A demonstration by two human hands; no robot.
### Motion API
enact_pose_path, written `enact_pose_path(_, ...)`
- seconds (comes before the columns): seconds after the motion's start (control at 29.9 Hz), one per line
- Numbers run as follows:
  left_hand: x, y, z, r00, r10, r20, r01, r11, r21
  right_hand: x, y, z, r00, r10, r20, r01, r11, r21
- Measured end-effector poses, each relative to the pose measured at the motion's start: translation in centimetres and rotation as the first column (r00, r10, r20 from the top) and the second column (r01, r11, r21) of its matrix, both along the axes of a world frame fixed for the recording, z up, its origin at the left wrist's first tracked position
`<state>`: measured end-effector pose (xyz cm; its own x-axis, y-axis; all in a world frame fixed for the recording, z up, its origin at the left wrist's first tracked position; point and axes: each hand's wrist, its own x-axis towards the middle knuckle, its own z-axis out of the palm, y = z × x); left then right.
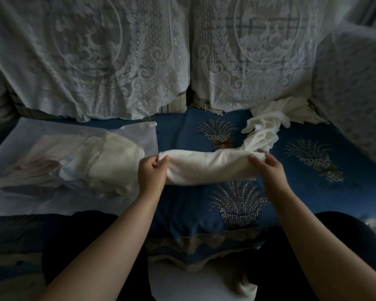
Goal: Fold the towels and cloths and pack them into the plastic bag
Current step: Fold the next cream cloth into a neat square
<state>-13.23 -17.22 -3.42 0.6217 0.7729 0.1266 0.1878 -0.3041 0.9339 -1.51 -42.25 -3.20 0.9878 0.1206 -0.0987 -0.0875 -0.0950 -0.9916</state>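
A white towel point(208, 166) lies stretched across the blue seat between my hands, folded into a long band. My left hand point(152, 170) pinches its left end and my right hand point(267, 168) grips its right end. Past my right hand the rest of the white cloth point(267, 127) trails up to the back right in a loose heap. A clear plastic bag point(30, 137) lies flat at the left, its open edge facing the towel. Folded pale cloths point(109, 157) show through it.
The blue embroidered seat cover point(313, 192) spreads under everything. White lace drapes point(117, 61) hang over the sofa back behind, and a lace-covered cushion point(356, 94) stands at the right. My dark-clad knees frame the bottom corners.
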Motion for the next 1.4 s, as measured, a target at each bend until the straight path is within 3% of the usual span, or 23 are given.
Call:
enact_pose_path(0.07,-0.6,-0.8,2.6,0.970,0.016,0.242,0.005,0.996,-0.085,0.1,-0.3,2.0,0.998,-0.017,0.067,0.008,0.991,0.132)
enact_pose_path(0.17,-0.8,-0.6,5.8,0.928,0.000,0.372,0.101,0.962,-0.253,0.1,-0.2,5.1,0.997,-0.017,0.078,-0.001,0.973,0.232)
enact_pose_path(0.3,0.3,1.7,7.2,0.981,-0.051,0.188,0.097,0.965,-0.243,1.3,1.7,6.6,0.999,-0.034,0.017,0.033,0.998,0.050)
enact_pose_path(0.4,1.0,3.1,6.4,0.992,-0.116,-0.056,0.117,0.993,0.008,0.8,4.0,6.5,1.000,0.027,-0.002,-0.027,0.985,-0.169)
enact_pose_path(0.47,0.7,2.6,6.3,0.966,-0.233,-0.115,0.243,0.966,0.088,-0.7,6.2,5.8,0.995,0.098,0.006,-0.094,0.972,-0.216)
enact_pose_path(0.53,0.1,0.9,6.6,0.848,-0.526,-0.072,0.510,0.845,-0.162,-3.1,8.8,4.8,0.969,0.238,-0.070,-0.245,0.965,-0.098)
enact_pose_path(0.57,-0.1,0.4,6.5,0.760,-0.649,-0.009,0.605,0.713,-0.355,-4.2,10.1,4.1,0.942,0.316,-0.111,-0.321,0.947,-0.030)
enact_pose_path(0.6,-0.3,0.1,6.2,0.697,-0.715,0.049,0.646,0.597,-0.475,-5.1,11.2,3.1,0.920,0.377,-0.106,-0.380,0.925,-0.014)
enact_pose_path(0.63,-0.3,0.4,5.6,0.667,-0.742,0.069,0.655,0.540,-0.528,-5.8,12.2,1.9,0.915,0.394,-0.086,-0.399,0.915,-0.055)
enact_pose_path(0.67,-0.6,0.8,5.2,0.670,-0.741,0.055,0.648,0.546,-0.532,-6.0,12.9,0.6,0.923,0.377,-0.073,-0.382,0.919,-0.092)
enact_pose_path(0.7,-0.7,1.5,4.8,0.707,-0.707,-0.005,0.625,0.629,-0.462,-6.0,13.3,-0.5,0.942,0.324,-0.081,-0.332,0.937,-0.108)
enact_pose_path(0.74,-0.9,2.4,4.4,0.772,-0.629,-0.094,0.582,0.758,-0.294,-5.8,13.7,-1.2,0.958,0.266,-0.104,-0.275,0.957,-0.093)
enact_pose_path(0.77,-1.0,3.5,3.8,0.849,-0.486,-0.207,0.491,0.871,-0.027,-5.6,14.0,-1.8,0.972,0.203,-0.121,-0.212,0.975,-0.065)
enact_pose_path(0.8,-1.2,4.7,3.3,0.905,-0.283,-0.316,0.373,0.886,0.275,-5.2,14.4,-2.1,0.982,0.142,-0.122,-0.146,0.989,-0.031)
enact_pose_path(0.84,-1.4,5.6,2.8,0.913,-0.088,-0.399,0.302,0.803,0.514,-4.9,14.9,-2.0,0.989,0.091,-0.114,-0.092,0.996,0.002)
enact_pose_path(0.87,-1.6,6.5,2.4,0.882,0.033,-0.470,0.305,0.721,0.622,-4.6,15.5,-1.7,0.994,0.068,-0.087,-0.065,0.997,0.039)
enact_pose_path(0.97,-1.7,7.8,1.2,0.742,0.143,-0.655,0.414,0.670,0.616,-4.5,18.1,-0.4,0.996,0.083,0.039,-0.086,0.991,0.102)
enact_pose_path(1.04,-1.6,8.7,1.2,0.772,0.202,-0.603,0.340,0.670,0.660,-4.8,19.9,-0.5,0.984,0.116,0.138,-0.121,0.992,0.030)
enact_pose_path(1.1,-1.9,10.0,2.3,0.865,0.210,-0.455,0.171,0.730,0.662,-5.5,21.6,-1.4,0.959,0.217,0.184,-0.205,0.975,-0.079)
enact_pose_path(1.2,-2.5,11.6,3.4,0.958,0.170,-0.230,-0.020,0.842,0.538,-6.2,24.2,-2.7,0.924,0.350,0.152,-0.338,0.936,-0.098)
enact_pose_path(1.27,-2.8,12.1,3.9,0.985,0.152,-0.075,-0.103,0.888,0.448,-6.3,25.9,-2.9,0.889,0.370,0.268,-0.347,0.929,-0.129)
enact_pose_path(1.34,-3.1,12.5,4.3,0.992,0.122,0.041,-0.128,0.922,0.364,-6.1,27.8,-3.1,0.705,0.494,0.509,-0.378,0.869,-0.320)
enact_pose_path(1.4,-3.6,12.9,4.8,0.991,0.088,0.102,-0.114,0.952,0.284,-6.0,29.5,-3.3,0.379,0.765,0.521,-0.427,0.644,-0.635)
